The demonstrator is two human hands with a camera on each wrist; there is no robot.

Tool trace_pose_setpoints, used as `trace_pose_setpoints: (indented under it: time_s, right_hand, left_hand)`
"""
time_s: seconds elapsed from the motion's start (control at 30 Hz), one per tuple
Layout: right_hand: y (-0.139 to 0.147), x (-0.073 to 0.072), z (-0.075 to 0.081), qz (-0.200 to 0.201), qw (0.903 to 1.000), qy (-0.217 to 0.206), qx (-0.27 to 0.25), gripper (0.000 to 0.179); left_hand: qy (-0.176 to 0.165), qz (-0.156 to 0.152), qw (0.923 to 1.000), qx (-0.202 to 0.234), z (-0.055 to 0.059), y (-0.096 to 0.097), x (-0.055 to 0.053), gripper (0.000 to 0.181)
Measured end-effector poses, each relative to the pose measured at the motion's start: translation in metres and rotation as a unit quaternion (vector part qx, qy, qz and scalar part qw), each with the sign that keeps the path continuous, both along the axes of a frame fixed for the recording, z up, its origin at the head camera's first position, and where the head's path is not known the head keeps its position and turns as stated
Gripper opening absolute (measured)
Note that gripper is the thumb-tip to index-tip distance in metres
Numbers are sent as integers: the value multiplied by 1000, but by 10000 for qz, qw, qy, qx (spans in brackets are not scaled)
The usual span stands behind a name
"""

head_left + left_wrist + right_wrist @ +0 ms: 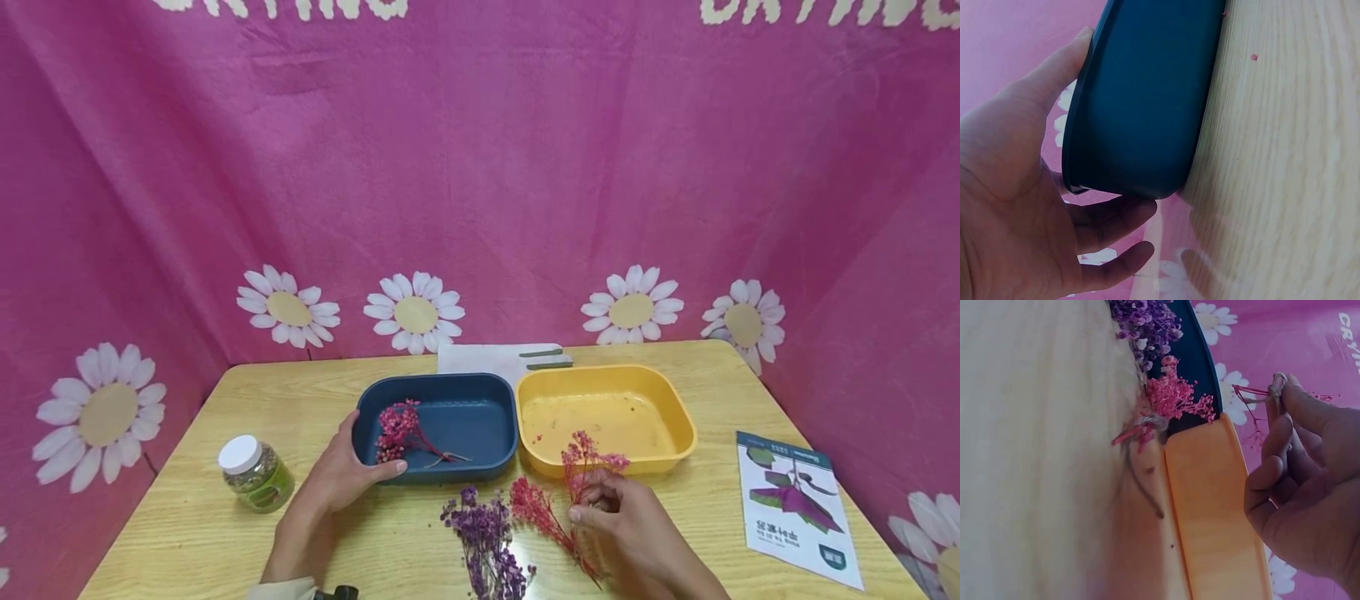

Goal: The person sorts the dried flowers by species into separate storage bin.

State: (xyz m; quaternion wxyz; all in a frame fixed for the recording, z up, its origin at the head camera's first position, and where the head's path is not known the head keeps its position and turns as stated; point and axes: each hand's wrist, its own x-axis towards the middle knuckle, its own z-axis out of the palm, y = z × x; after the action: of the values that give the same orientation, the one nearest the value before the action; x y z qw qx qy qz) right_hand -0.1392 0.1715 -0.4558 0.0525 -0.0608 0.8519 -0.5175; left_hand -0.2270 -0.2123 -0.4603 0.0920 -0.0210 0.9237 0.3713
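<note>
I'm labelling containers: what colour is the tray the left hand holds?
The tray is dark blue, shown best in the head view.

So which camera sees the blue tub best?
The head view: it looks down into the blue tub and shows nearly its whole rim. The left wrist view shows only part of its outside, close up. The right wrist view shows just a bit, partly hidden by flowers.
</note>
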Motion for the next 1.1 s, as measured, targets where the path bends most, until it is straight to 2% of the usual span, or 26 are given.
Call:
trace_pose_setpoints:
  time_s: [0.17, 0.33, 0.5, 0.83, 1.1]
  right_hand:
    - [-10, -13, 6, -237, 9993, 130, 258, 22]
    - [-19, -23, 8, -298, 9992, 165, 227, 17]
    - [-28, -35, 11, -239, 9995, 205, 38, 15]
    - [-46, -56, 26, -63, 9976, 679, -99, 13]
    - [-63, -73, 29, 223, 9978, 623, -69, 22]
  left_hand:
    - [17, -2, 10000, 33, 0, 1, 1, 121]
    - [33, -8, 10000, 66, 1, 1, 1, 121]
    - [22, 23, 10000, 62, 2, 1, 1, 121]
    - [18, 79, 9999, 59, -2, 0, 0, 121]
    - [43, 88, 9999, 72, -4, -1, -1, 121]
